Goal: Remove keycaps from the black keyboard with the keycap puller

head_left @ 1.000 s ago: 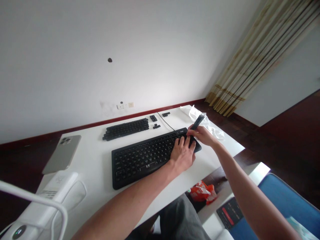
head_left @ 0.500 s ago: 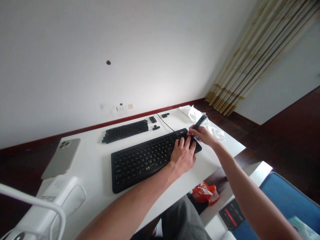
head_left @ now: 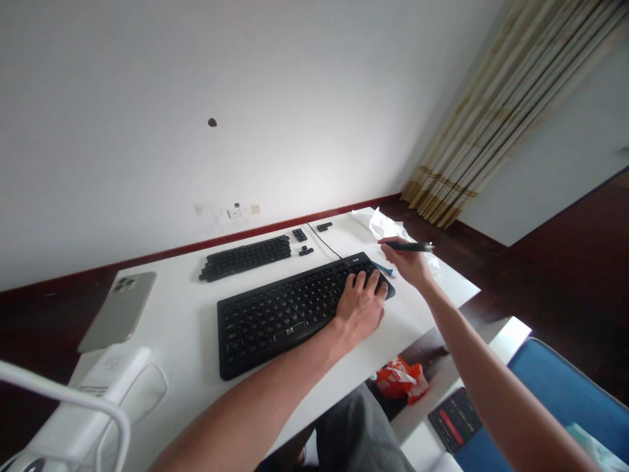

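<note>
A black keyboard [head_left: 280, 314] lies on the white table, its keycaps off over most of the left and middle, leaving bare key positions. My left hand [head_left: 361, 298] rests on its right end, fingers spread and touching the keys there. Beyond the keyboard's right end my right hand [head_left: 405, 259] is raised, closed around a slim black pen-like tool [head_left: 410, 246] held nearly level. A thin light tip points left from the fingers. Beneath that hand a narrow blue tool [head_left: 383, 269] lies by the keyboard's corner, partly hidden. Removed keycaps [head_left: 248, 255] stand in rows behind the keyboard.
Small keycap groups [head_left: 305, 250] lie near the keyboard cable [head_left: 322, 239]. A crumpled white plastic bag [head_left: 378, 223] is at the table's back right. On the left are a phone [head_left: 118, 311] and a white power strip [head_left: 111, 380] with a cable. A blue chair [head_left: 555, 393] stands right.
My right hand has lifted away from the keyboard to the right, and the black tool has swung from slanting upward to nearly level. The blue tool shows more. My left hand stays put.
</note>
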A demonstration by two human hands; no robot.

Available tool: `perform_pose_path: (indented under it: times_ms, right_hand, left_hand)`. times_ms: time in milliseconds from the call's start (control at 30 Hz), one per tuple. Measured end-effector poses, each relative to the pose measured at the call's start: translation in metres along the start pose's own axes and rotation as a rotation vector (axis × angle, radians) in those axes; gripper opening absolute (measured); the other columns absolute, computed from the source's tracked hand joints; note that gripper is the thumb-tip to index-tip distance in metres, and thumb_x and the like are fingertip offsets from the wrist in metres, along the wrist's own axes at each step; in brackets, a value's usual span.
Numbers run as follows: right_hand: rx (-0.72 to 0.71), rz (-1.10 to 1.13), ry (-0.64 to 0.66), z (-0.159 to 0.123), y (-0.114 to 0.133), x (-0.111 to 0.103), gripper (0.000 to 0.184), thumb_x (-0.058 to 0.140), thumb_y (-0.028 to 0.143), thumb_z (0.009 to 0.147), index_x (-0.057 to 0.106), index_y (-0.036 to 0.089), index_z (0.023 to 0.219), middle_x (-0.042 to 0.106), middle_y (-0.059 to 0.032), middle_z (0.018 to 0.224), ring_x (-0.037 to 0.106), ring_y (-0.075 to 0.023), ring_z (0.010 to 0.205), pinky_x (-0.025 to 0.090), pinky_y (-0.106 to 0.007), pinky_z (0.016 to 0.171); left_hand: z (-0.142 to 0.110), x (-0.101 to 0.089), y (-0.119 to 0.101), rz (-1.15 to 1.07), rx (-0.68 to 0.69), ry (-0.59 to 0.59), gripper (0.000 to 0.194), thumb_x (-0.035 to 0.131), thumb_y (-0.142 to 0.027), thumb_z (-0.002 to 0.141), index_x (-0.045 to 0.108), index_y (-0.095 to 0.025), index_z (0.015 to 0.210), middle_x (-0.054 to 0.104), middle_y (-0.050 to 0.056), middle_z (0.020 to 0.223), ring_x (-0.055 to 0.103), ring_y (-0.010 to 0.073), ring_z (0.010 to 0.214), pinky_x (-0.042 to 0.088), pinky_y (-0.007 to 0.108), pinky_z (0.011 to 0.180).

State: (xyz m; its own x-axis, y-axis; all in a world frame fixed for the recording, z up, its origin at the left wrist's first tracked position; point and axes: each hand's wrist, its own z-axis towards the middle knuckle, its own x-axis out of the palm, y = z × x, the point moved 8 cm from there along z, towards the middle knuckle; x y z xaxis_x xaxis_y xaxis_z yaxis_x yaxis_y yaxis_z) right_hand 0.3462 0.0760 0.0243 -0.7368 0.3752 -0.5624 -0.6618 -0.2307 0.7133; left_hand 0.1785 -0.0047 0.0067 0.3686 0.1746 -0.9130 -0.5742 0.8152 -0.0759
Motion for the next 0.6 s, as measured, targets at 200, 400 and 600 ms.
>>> perform_pose_path:
  times_ms: [200, 400, 600]
  right_hand:
    - [-0.061, -0.087, 0.074, -0.024, 0.021, 0.007, 0.027, 0.068, 0.05, 0.097, 0.075, 0.026, 0.108, 0.081, -0.0053, 0.097, 0.077, -0.0251, 0.087, 0.059, -0.035, 0.079]
    - [-0.066, -0.205, 0.119, -0.042, 0.021, 0.027, 0.03, 0.073, 0.052, 0.094, 0.072, 0.026, 0.11, 0.081, -0.0067, 0.097, 0.077, -0.0274, 0.079, 0.057, -0.035, 0.069]
    - [-0.068, -0.271, 0.144, -0.038, 0.031, 0.031, 0.022, 0.07, 0.044, 0.094, 0.071, 0.028, 0.109, 0.081, -0.0066, 0.093, 0.076, -0.0301, 0.08, 0.056, -0.04, 0.072]
  left_hand:
    - [-0.007, 0.004, -0.048, -0.141, 0.484, 0.095, 0.025, 0.052, -0.028, 0.105, 0.076, -0.023, 0.106, 0.077, 0.004, 0.114, 0.067, 0.0217, 0.104, 0.045, 0.036, 0.089]
    - [-0.009, 0.005, -0.06, -0.193, 0.549, 0.047, 0.02, 0.057, -0.027, 0.101, 0.076, -0.021, 0.096, 0.08, 0.004, 0.099, 0.073, 0.0197, 0.091, 0.046, 0.033, 0.081]
    - [-0.011, 0.008, -0.06, -0.271, 0.539, -0.012, 0.021, 0.057, -0.027, 0.1, 0.075, -0.02, 0.093, 0.079, 0.002, 0.095, 0.073, 0.0198, 0.085, 0.048, 0.033, 0.074]
